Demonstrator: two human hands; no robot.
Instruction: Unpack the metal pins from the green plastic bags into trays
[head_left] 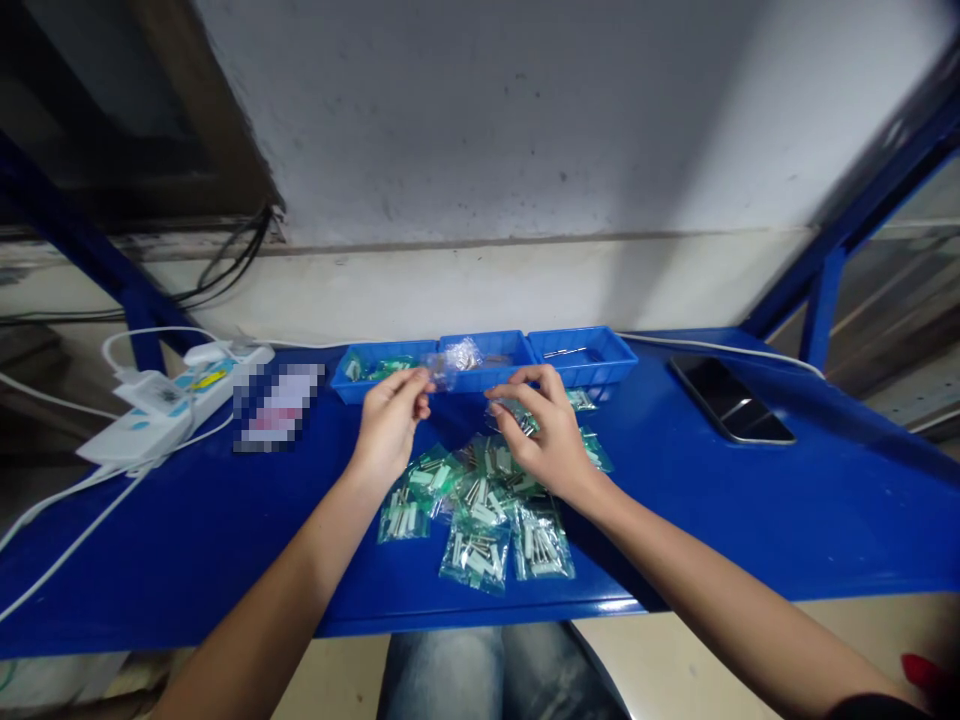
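My left hand pinches a small clear plastic bag between thumb and fingertips, in front of the blue bins. My right hand is curled over the back of the pile, its thumb and forefinger close about a small clear packet with metal pieces in it. Part of that packet is hidden by the fingers. Below both hands lies a pile of clear packets, each with white plugs and metal screws inside. Two packets, one a packet of screws and plugs, lie nearest the table's front edge.
Three joined blue bins stand at the back, holding green and white pieces, clear bags and thin metal pieces. To the left are a white power strip with cables and a blurred card. A black phone lies right on the blue table.
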